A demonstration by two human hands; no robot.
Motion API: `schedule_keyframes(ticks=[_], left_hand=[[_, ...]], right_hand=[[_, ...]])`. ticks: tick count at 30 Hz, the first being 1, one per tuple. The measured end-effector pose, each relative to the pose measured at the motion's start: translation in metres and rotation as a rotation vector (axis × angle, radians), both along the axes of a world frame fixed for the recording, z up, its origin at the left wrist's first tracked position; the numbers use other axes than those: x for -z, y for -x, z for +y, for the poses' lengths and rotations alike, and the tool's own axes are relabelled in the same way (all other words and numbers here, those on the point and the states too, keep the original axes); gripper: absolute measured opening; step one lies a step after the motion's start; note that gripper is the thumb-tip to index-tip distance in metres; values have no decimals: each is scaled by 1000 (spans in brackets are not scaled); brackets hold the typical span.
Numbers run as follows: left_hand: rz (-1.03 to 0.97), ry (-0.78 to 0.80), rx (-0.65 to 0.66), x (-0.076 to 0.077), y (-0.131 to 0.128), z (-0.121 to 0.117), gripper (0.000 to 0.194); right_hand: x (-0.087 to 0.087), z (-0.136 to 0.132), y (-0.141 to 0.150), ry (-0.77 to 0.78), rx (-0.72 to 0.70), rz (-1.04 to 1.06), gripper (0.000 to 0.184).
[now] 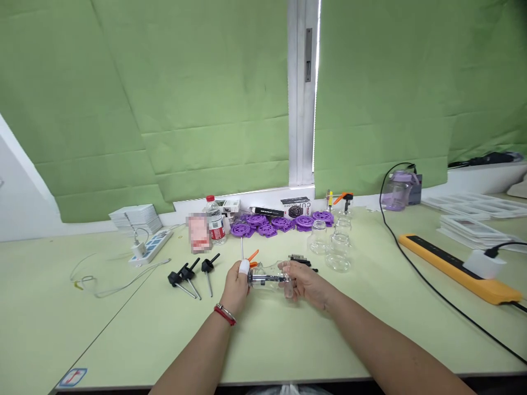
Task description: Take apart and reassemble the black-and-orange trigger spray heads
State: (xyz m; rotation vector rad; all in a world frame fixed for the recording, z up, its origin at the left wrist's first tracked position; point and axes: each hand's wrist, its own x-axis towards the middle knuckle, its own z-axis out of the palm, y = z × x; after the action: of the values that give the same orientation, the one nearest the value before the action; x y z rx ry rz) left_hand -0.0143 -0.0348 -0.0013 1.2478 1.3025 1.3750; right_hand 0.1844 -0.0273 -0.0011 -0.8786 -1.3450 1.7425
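A clear jar (pixel 272 270) lies sideways in the air between my two hands, low over the table, with a black and metal rod-like part inside it. My left hand (pixel 235 288), its thumb covered in white, is closed around the jar's left end. The right end is gripped by my right hand (pixel 307 282). A thin metal rod (pixel 242 248) rises just beyond my left hand, and an orange handle (pixel 253 255) shows behind the jar; whether these join it I cannot tell. Behind my right hand is a black brush (pixel 299 259).
Three black-headed metal rods (pixel 208 266) lie to the left. Several clear jars (pixel 338 255) stand at the right, with purple plastic parts (pixel 282 223) behind. A red-capped bottle (pixel 216 222), a white power strip (pixel 152 246), an orange power strip (pixel 457 269) and a black cable (pixel 411 269) are around.
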Motion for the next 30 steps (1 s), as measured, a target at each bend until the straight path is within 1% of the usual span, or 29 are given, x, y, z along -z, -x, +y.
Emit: schedule_keyframes(ticks=[4,6,8,10,12,13,16,17,19,22,24,25,26,29,30], left_hand=[[102,-72,19,-5,3,0,37],[138,-104,30,-7,5,0,36],[144,-114,31,-8,6,-2,36],[110,-109,9,-7,4,-3,36],[87,-117,-24,-3,2,-4,36],[94,-135,-47,-1,1,-4,37],[174,-219,-110,6,1,-3,35],[201,-243,-118,7,1,-3,34],[247,-279,-109,7,2,-4,33],[290,-314,-90,2,0,-7,32],[283,-324,-98,-2,-2,-8,32],[261,-302,-96,-3,-2,-9,33],[227,-254,-90,-4,-3,-9,34],[110,-60,-46,-3,-5,-8,42],[93,-32,-39,-2,-5,-7,44]], right_hand=[[-2,-2,0,-224,76,-68,46],[-4,-3,0,-323,95,-101,48],[-6,-4,0,-395,100,-110,46],[-7,-4,1,-427,106,-96,42],[-6,-5,2,-366,102,-61,41],[-6,-5,2,-291,80,-39,42],[-3,-6,3,11,-74,27,48],[-2,-6,2,79,-110,46,48],[0,-5,1,127,-115,78,44],[-1,-3,-1,91,-67,99,39],[-3,-4,-3,28,-59,70,42],[-5,-5,-4,-38,-53,39,45],[-6,-6,-6,-133,-47,-10,50],[-11,-9,-11,-486,-9,-204,66],[-12,-10,-11,-566,3,-254,70]])
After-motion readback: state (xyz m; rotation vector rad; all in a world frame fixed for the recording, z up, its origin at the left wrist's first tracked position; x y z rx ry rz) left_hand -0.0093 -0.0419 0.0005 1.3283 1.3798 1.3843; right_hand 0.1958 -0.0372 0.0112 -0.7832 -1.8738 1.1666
